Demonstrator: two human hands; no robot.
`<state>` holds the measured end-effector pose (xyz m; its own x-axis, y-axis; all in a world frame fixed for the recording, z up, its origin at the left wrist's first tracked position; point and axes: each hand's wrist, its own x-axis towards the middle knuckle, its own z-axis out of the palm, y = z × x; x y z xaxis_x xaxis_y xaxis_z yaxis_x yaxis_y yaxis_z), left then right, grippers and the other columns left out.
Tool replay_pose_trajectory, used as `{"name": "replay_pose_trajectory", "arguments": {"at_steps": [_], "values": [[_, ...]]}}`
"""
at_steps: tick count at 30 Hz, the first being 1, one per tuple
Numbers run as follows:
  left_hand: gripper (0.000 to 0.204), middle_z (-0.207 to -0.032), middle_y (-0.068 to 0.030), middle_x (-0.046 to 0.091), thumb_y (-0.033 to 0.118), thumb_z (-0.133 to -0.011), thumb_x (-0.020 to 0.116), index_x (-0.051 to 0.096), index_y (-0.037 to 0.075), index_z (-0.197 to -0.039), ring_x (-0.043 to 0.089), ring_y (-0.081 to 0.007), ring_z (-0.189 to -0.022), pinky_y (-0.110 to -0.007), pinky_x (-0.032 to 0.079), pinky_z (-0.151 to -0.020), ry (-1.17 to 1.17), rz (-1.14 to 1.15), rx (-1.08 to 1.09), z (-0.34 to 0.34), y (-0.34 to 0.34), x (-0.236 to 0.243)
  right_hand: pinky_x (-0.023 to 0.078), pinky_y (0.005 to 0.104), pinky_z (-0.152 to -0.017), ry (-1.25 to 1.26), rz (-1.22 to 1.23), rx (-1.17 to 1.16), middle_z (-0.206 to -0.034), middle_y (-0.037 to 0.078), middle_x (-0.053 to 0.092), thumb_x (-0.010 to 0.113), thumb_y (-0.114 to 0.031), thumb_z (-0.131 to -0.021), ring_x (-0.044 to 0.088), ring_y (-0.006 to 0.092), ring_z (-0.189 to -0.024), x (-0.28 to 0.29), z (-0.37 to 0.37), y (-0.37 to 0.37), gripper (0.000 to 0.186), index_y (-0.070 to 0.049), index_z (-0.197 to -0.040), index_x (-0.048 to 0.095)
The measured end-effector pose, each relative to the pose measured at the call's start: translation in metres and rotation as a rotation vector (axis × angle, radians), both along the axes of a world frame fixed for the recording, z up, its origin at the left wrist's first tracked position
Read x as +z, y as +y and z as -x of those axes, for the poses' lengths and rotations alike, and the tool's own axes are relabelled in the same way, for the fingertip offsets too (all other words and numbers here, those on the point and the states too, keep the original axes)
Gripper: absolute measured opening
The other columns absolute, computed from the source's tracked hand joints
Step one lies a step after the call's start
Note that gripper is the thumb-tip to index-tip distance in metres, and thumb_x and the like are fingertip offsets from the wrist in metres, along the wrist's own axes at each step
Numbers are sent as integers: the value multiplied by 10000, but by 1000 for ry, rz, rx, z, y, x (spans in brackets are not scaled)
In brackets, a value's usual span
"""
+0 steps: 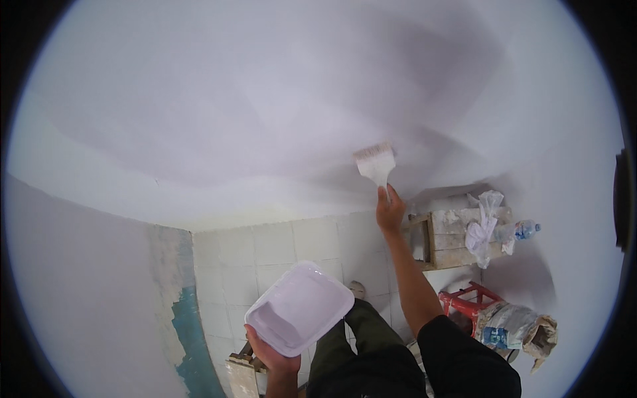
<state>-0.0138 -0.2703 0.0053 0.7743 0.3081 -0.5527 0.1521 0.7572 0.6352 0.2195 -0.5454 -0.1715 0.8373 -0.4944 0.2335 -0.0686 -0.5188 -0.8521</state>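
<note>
The brush (pixel 375 163), wide and pale-bristled, is pressed against the white wall (pixel 265 99) high in front of me, its handle gripped in my right hand (pixel 389 211). My left hand (pixel 272 355) is closed around the near edge of a white paint tray (pixel 300 307), held low over the tiled floor (pixel 265 255). Held by one edge, the tray could tip and spill; an overloaded brush could drip down onto my sleeve.

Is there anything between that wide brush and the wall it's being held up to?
Nothing visible. The right hand holds the brush by its handle, bristles against the pale wall, with no object between them. The left hand holds a tray of paint lower down, well apart from the brush.
</note>
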Motion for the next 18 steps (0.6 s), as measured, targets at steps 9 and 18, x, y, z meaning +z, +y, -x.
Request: {"name": "replay_pose_trajectory", "arguments": {"at_steps": [9,18], "values": [[641,-1441,-107,422,551,-1008,282,361,94,-1452,405,-314,-1341,-476,339,-1099,-18,6,8,-6,-1,2,486,467,-872,278,167,-126,-984,232,693,594,-351,-934,639,423,-946,0,15,-4,422,41,-1057,688],[709,-1469,-109,393,623,-981,250,319,133,-1489,415,-348,-1332,-543,387,-1052,-11,64,-59,-11,0,-5,457,372,-674,115,-488,-12,-754,116,689,580,-265,-964,627,222,-726,167,31,9,332,22,-1094,686]]}}
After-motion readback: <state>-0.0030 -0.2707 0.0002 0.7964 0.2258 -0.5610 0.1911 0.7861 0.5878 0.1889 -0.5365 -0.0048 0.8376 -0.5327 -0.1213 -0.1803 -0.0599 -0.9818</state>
